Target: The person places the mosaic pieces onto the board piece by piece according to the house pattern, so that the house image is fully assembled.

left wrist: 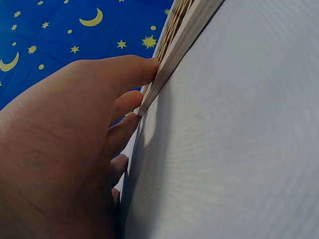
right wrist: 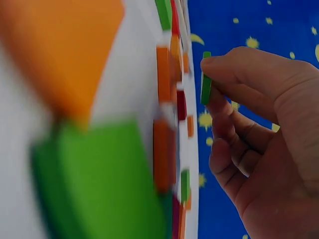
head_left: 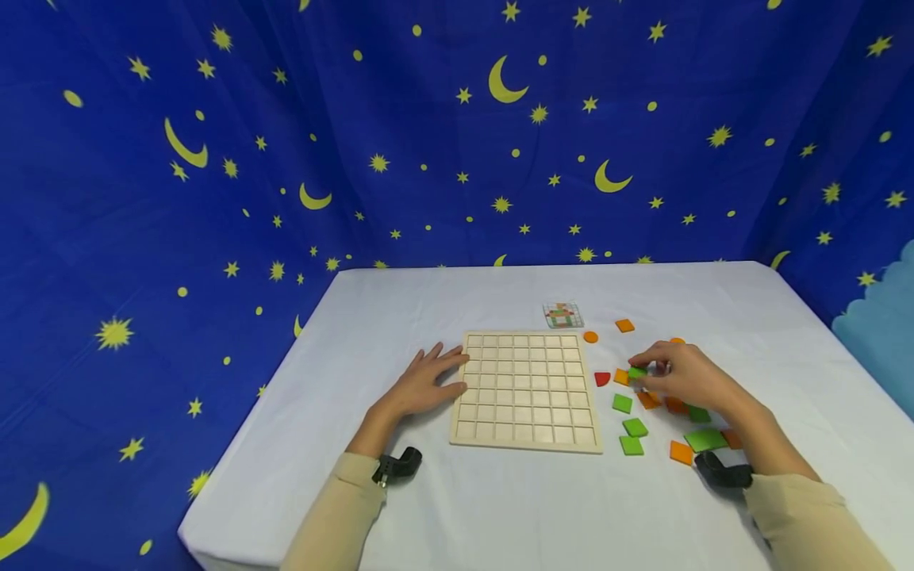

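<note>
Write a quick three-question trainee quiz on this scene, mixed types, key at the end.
1. True or false: the left hand touches the edge of the wooden board.
2. The right hand pinches a tile of which colour? a) orange b) green c) red
3. Fill in: seen from the person, the picture card lies past the board's ___ edge.

Key: 1. True. 2. b. 3. far.

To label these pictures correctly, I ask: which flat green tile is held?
The flat green tile pinched by the right hand; the other green tiles lie on the white tablecloth.
</note>
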The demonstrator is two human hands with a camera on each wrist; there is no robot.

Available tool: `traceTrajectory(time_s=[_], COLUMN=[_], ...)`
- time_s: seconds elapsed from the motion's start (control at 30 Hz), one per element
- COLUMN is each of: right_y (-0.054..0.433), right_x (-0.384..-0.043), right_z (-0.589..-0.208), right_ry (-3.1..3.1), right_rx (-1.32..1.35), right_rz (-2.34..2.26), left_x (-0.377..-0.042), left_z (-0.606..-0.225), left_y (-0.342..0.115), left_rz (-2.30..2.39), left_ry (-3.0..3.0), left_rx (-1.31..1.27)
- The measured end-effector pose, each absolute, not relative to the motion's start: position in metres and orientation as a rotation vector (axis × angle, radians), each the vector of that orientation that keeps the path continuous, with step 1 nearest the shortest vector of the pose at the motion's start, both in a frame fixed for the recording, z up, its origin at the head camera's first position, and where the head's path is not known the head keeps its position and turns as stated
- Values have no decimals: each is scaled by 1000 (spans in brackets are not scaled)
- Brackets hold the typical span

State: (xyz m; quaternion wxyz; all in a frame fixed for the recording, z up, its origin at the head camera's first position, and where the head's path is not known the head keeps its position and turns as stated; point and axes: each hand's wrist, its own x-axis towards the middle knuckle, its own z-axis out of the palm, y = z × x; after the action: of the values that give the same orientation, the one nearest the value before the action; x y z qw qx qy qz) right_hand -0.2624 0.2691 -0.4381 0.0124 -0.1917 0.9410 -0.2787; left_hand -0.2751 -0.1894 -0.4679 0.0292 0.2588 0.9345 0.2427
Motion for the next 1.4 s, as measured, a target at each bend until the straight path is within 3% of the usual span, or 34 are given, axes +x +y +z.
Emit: traceTrajectory(time_s=[1.4], right_y=[102], right_x=[-255], right_z=[-432], right_ry=[2580], right_rx=[-1308], right_rz=[-928], left_x=[-275], left_z=[-465], left_y=[-191], left_rz=[718], left_ry=[2886], left_rx=[799])
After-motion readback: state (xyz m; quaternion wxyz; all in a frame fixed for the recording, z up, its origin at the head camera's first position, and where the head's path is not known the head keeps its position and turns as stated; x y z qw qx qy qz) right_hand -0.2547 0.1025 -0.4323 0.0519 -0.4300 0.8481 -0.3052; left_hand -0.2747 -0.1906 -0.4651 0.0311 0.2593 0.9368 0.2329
